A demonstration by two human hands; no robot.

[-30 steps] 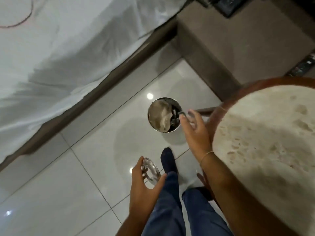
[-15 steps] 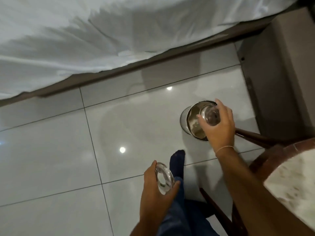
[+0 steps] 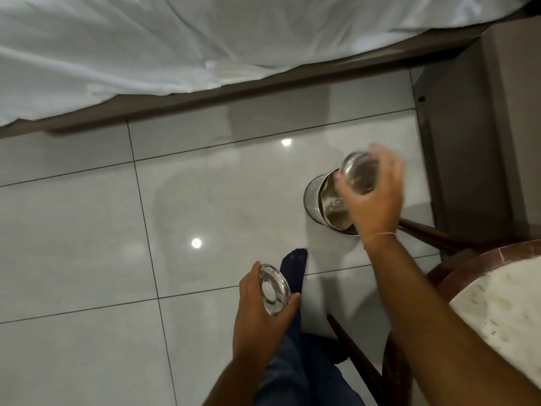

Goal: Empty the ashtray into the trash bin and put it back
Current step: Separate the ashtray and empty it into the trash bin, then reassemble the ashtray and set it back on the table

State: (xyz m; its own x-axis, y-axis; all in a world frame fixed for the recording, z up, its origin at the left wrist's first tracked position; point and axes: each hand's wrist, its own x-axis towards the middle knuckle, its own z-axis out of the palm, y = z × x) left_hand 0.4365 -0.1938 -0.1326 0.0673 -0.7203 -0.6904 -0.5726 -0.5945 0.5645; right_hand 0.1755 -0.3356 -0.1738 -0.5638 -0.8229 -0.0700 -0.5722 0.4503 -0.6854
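My right hand [image 3: 373, 197] grips a clear glass ashtray bowl [image 3: 359, 172], blurred and tipped on its side, right above the far rim of the trash bin. The steel trash bin [image 3: 312, 197] stands on the tiled floor and holds crumpled paper. My left hand [image 3: 259, 312] is lower down, near my leg, and holds a clear glass ring-shaped ashtray lid [image 3: 273, 290] by its edge.
A bed with white sheets [image 3: 175, 45] runs along the top. A grey cabinet [image 3: 480, 136] stands right of the bin. A round stone-topped table [image 3: 503, 306] with dark wooden legs is at the lower right. My socked foot [image 3: 293, 265] rests on the tiles.
The right hand has lifted the glass bowl slightly up and away over the bin, and it is blurred by motion. The view shifted left. The left hand still holds the ring.
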